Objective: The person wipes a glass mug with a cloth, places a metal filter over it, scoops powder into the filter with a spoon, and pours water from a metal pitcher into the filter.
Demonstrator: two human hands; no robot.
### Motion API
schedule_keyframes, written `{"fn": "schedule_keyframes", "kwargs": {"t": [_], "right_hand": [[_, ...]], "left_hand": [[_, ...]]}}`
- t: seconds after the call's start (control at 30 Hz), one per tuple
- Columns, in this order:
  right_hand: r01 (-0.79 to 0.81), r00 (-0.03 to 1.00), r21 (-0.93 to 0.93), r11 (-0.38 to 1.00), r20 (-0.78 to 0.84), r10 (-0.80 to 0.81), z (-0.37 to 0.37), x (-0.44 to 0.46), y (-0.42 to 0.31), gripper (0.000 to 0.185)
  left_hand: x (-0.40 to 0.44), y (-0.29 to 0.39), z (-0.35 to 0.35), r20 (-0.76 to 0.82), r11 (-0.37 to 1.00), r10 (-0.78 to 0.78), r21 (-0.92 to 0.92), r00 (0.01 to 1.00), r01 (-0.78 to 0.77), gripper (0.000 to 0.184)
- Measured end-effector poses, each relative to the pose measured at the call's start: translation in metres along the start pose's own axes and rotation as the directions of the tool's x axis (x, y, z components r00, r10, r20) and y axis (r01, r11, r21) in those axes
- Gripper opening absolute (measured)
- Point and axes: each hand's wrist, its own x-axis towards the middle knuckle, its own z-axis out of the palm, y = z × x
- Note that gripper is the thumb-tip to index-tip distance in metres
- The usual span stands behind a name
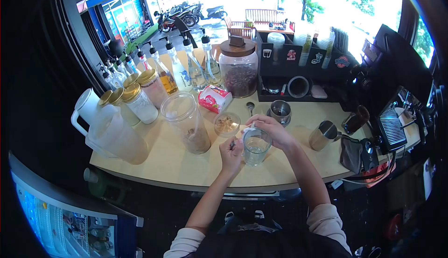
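Note:
A clear glass mug (256, 148) stands near the front of the counter between my hands. My left hand (230, 156) is closed at the mug's left side, where the handle would be; its fingers cover that part. A small dark spot shows by those fingers, too small to name. Across the back rim reaches my right hand (271, 130), fingers bent around a small white tissue or cloth (251, 128) pressed at the glass. Just behind the left hand sits a small clear bowl (227, 124) with brownish contents. Left of it stands a tall clear jar (196, 139) with brown powder.
A milky pitcher (119, 134) and gold-lidded jars (140, 106) stand left, pump bottles (179, 73) behind. A red-white packet (214, 99), wooden-lidded jar (239, 73), spoon (250, 107), metal cup (280, 111), black organizer (298, 78), steel pitcher (323, 135) and coffee machine (392, 125) line the counter.

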Motion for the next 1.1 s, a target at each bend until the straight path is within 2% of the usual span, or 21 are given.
{"fn": "schedule_keyframes", "kwargs": {"t": [0.03,0.1,0.23,0.3,0.33,0.4,0.43,0.5,0.53,0.6,0.67,0.7,0.73,0.77,0.8,0.83,0.87,0.97,1.0,1.03,1.1], "right_hand": [[-0.007,1.0,0.001,1.0,0.0,0.007,-0.002,-0.004,0.005,0.018],[0.203,0.97,-0.066,0.977,-0.126,-0.21,-0.009,-0.013,0.018,0.021],[0.262,0.94,-0.175,0.949,-0.176,-0.292,-0.013,-0.031,0.03,0.024],[0.276,0.937,0.078,0.958,-0.242,-0.25,-0.008,-0.035,0.028,0.027],[0.279,0.936,0.075,0.957,-0.242,-0.254,-0.01,-0.029,0.029,0.027],[0.011,0.995,0.204,0.979,-0.104,0.01,-0.01,-0.014,0.029,0.032],[0.016,0.995,0.207,0.978,-0.101,0.006,-0.005,-0.013,0.028,0.032],[0.065,0.995,-0.062,0.996,-0.072,-0.069,0.004,-0.016,0.021,0.034],[0.066,0.995,-0.062,0.996,-0.07,-0.07,0.005,-0.019,0.023,0.034],[0.22,0.952,-0.073,0.973,-0.202,-0.23,0.006,-0.031,0.03,0.032],[0.262,0.925,-0.076,0.962,-0.265,-0.273,0.011,-0.034,0.036,0.03],[0.307,0.887,-0.072,0.949,-0.34,-0.313,0.013,-0.034,0.039,0.028],[0.308,0.888,-0.072,0.949,-0.335,-0.314,0.016,-0.033,0.042,0.028],[0.354,0.849,-0.168,0.92,-0.354,-0.392,0.019,-0.031,0.043,0.025],[0.392,0.805,-0.262,0.882,-0.367,-0.467,0.021,-0.03,0.043,0.023],[0.394,0.805,-0.26,0.882,-0.365,-0.467,0.024,-0.03,0.042,0.023],[0.383,0.8,-0.275,0.882,-0.379,-0.465,0.026,-0.03,0.04,0.022],[0.38,0.787,-0.301,0.875,-0.391,-0.477,0.026,-0.029,0.04,0.022],[0.381,0.783,-0.309,0.871,-0.393,-0.482,0.025,-0.028,0.041,0.022],[0.386,0.782,-0.308,0.869,-0.391,-0.486,0.025,-0.028,0.039,0.022],[0.375,0.784,-0.302,0.876,-0.401,-0.474,0.027,-0.03,0.04,0.023]], "left_hand": [[0.001,0.001,0.001,-0.024,1.0,-0.015,-0.027,1.0,0.015,0.038],[-0.001,0.0,0.002,-0.048,0.998,-0.031,-0.054,0.998,0.028,0.04],[0.003,-0.001,0.002,-0.052,0.999,-0.024,-0.05,0.998,0.021,0.039],[0.002,-0.001,0.003,-0.04,0.998,-0.03,-0.063,0.999,0.027,0.039],[0.003,-0.002,0.002,-0.021,0.997,-0.036,-0.067,0.999,0.034,0.04],[0.003,-0.004,0.001,0.001,0.997,-0.04,-0.066,0.999,0.04,0.04],[0.003,-0.005,0.0,-0.013,0.997,-0.042,-0.059,0.999,0.041,0.04],[0.004,-0.005,0.0,-0.028,0.998,-0.039,-0.052,0.999,0.038,0.04],[0.004,-0.005,0.001,-0.03,0.998,-0.032,-0.048,0.999,0.031,0.041],[0.004,-0.003,0.003,-0.045,0.998,-0.025,-0.051,0.999,0.023,0.041],[0.006,0.0,0.004,-0.02,0.997,0.08,0.017,0.997,-0.079,0.039],[0.005,-0.004,0.003,-0.03,0.996,0.083,0.018,0.996,-0.082,0.039],[0.005,-0.008,0.0,0.005,1.0,0.008,0.005,1.0,-0.008,0.029],[0.006,-0.012,-0.002,0.045,0.998,-0.064,-0.006,0.997,0.064,0.018],[0.007,-0.007,0.001,0.044,0.998,-0.06,-0.004,0.997,0.06,0.018],[0.005,-0.001,0.004,-0.067,1.0,0.012,0.023,0.998,-0.01,0.019],[0.005,0.004,0.008,-0.175,0.995,0.089,0.057,0.981,-0.08,0.027],[-0.024,0.015,0.01,-0.3,0.995,0.079,-0.033,0.951,-0.093,0.041],[-0.04,0.005,0.013,-0.218,0.996,0.087,0.053,0.972,-0.077,0.058],[-0.045,0.011,0.023,-0.216,0.995,0.092,0.055,0.972,-0.082,0.058],[-0.057,0.024,0.042,-0.076,0.936,0.169,0.325,0.983,-0.136,0.073]]}}
